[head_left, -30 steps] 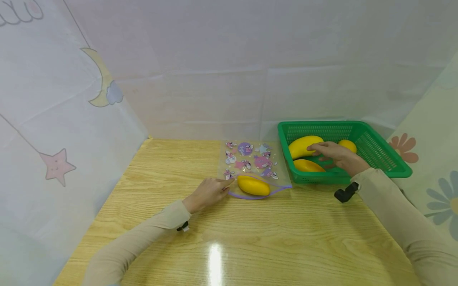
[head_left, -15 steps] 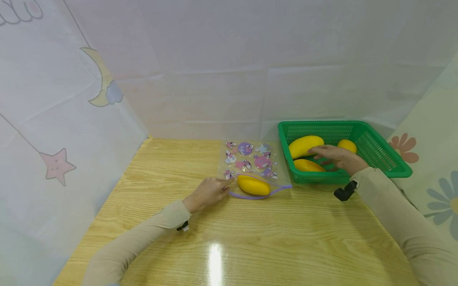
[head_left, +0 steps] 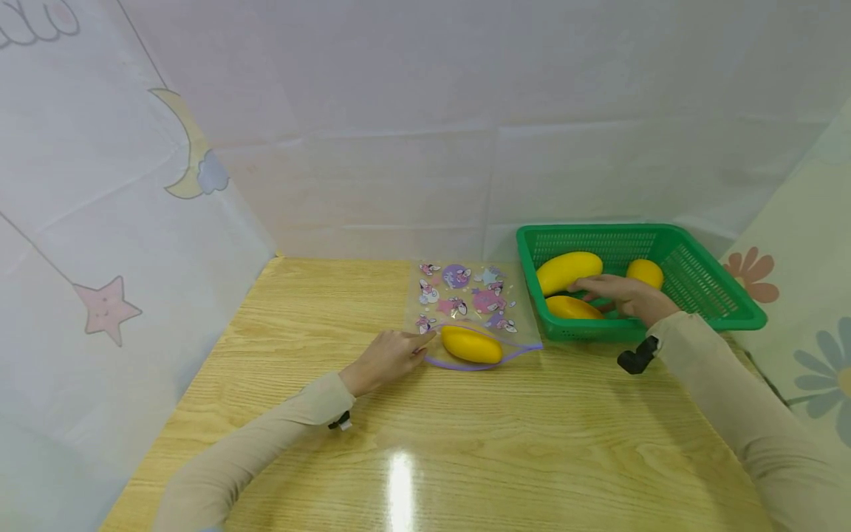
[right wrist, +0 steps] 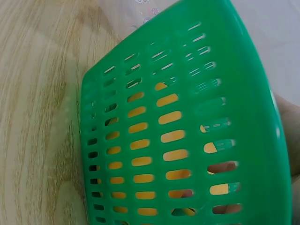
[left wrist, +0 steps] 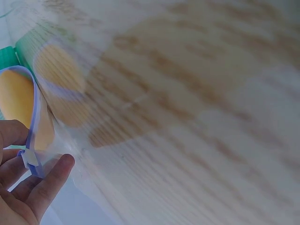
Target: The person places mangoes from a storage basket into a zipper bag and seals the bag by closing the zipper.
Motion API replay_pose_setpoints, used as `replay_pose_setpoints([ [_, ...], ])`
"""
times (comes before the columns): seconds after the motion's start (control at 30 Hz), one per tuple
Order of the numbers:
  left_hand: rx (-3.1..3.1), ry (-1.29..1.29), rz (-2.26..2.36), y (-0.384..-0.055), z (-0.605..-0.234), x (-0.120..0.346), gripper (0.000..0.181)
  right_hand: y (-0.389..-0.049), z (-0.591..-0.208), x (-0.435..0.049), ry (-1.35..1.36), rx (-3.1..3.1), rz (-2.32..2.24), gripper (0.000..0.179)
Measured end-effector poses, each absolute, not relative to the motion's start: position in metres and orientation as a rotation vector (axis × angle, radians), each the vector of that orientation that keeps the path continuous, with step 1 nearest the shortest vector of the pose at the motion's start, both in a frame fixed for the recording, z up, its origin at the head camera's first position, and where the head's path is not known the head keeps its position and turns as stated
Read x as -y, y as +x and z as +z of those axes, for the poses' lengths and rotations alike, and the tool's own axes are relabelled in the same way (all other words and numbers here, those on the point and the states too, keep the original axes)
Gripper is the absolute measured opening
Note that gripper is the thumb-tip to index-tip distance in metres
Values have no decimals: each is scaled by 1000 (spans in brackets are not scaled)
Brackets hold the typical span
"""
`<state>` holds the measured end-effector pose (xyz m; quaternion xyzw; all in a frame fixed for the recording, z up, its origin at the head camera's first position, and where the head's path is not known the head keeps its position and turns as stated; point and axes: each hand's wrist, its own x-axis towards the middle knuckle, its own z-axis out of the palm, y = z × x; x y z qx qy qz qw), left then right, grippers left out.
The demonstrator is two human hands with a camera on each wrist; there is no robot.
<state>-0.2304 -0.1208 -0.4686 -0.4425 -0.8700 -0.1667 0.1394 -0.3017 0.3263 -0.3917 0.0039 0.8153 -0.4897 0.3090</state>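
A clear zip bag (head_left: 459, 303) with pink and purple cartoon prints lies on the table, its purple-edged mouth spread toward me. A yellow mango (head_left: 472, 345) lies in the mouth. My left hand (head_left: 392, 360) pinches the bag's left corner by the zip slider (left wrist: 30, 157). My right hand (head_left: 628, 297) reaches over the front rim into the green basket (head_left: 728, 323), fingers at the right end of an orange-yellow mango (head_left: 572, 308). Through the slots in the right wrist view, parts of the fingers show beside yellow fruit (right wrist: 173, 155); the basket wall hides most of the hand.
A large yellow mango-shaped fruit (head_left: 568, 272) lies at the basket's back left, and a smaller yellow fruit (head_left: 645, 273) behind my right hand. The basket stands on the wooden table (head_left: 465, 443), close to the printed cloth walls (head_left: 399, 185).
My right hand has lowered a little in the basket, its fingers coming closer to the orange-yellow mango. The left hand, the bag and the mango in it have stayed put.
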Motion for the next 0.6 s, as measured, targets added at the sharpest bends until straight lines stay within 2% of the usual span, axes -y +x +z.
replay_pose_setpoints([
  [0.6,2492,-1290,-462,-231,-468,121,41,-300,-396,-324,39,-2124,-1319,61],
])
